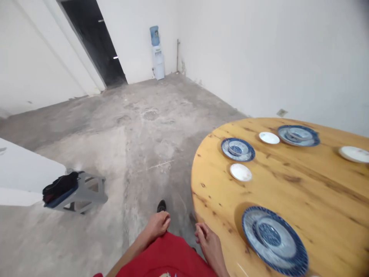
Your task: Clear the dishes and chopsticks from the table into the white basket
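Note:
My left hand [157, 226] hangs low in front of my red shirt, fingers curled loosely, holding nothing. Just beside the near edge of the round wooden table [302, 184], my right hand [210, 243] is relaxed with fingers bent and nothing in it. The nearest dish is a blue patterned plate [273, 240] with a small bowl on it, to the right of my right hand. Further on the table lie a small white saucer [241, 172], a second blue plate [238, 149], another white saucer [269, 137] and a third blue plate [298, 135].
A grey step stool [82, 192] with a dark bag [60, 185] on it stands on the concrete floor at left. A water dispenser [157, 54] is by the far wall next to a dark doorway [95, 42]. A white plate [354, 154] sits at the table's right.

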Demonstrator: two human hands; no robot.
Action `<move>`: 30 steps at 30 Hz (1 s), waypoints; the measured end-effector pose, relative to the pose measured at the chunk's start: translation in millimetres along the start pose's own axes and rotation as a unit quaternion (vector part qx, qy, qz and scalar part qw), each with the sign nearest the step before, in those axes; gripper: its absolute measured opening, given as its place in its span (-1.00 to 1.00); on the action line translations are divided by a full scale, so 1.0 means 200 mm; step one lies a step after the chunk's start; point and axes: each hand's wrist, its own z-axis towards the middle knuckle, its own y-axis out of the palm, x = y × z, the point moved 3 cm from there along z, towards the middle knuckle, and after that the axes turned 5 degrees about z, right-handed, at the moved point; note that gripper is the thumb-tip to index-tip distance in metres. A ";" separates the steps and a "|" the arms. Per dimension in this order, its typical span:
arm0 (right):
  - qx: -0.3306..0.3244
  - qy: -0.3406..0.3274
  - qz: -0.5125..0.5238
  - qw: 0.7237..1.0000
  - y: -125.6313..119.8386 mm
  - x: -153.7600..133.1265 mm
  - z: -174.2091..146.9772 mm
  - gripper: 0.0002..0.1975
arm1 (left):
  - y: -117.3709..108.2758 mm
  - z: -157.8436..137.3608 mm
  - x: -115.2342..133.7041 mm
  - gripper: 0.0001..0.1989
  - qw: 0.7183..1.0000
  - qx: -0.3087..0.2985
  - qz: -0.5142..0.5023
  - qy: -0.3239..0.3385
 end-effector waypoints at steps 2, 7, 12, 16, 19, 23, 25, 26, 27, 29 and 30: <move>0.007 0.014 0.016 1.000 0.09 -0.05 0.13 -0.32 | -0.12 0.09 -0.12 -0.76 1.000 0.016 -0.008 -0.022; -0.037 0.008 0.018 0.999 0.33 -0.21 0.51 -0.39 | -0.43 0.29 -0.48 -0.72 0.995 0.062 -0.014 -0.074; -0.031 0.008 -0.034 0.999 0.45 -0.37 0.80 -0.39 | -0.68 0.48 -0.76 -0.71 0.992 0.079 -0.003 -0.100; 0.018 0.016 -0.033 0.999 0.46 -0.47 0.93 -0.42 | -0.84 0.69 -0.81 -0.71 0.995 0.055 0.016 -0.077; 0.041 0.012 -0.048 0.998 0.48 -0.54 1.00 -0.46 | -0.92 0.88 -0.74 -0.70 0.999 0.041 0.022 -0.027; 0.017 0.006 -0.070 0.997 0.50 -0.64 1.18 -0.52 | -0.98 1.12 -0.59 -0.68 0.998 0.018 0.020 0.050; 0.006 0.005 -0.079 0.997 0.50 -0.70 1.33 -0.57 | -1.01 1.24 -0.56 -0.68 0.996 0.001 0.019 0.085; 0.007 0.003 -0.084 0.996 0.49 -0.73 1.41 -0.59 | -1.04 1.31 -0.55 -0.68 0.995 -0.007 0.022 0.095; 0.010 0.000 -0.089 0.996 0.48 -0.77 1.50 -0.61 | -1.07 1.37 -0.56 -0.68 0.995 -0.011 0.027 0.099; 0.019 -0.007 -0.096 0.995 0.44 -0.86 1.69 -0.64 | -1.16 1.52 -0.62 -0.68 0.996 -0.006 0.042 0.080; 0.022 -0.010 -0.096 0.995 0.41 -0.90 1.78 -0.65 | -1.21 1.60 -0.66 -0.69 0.997 0.003 0.045 0.061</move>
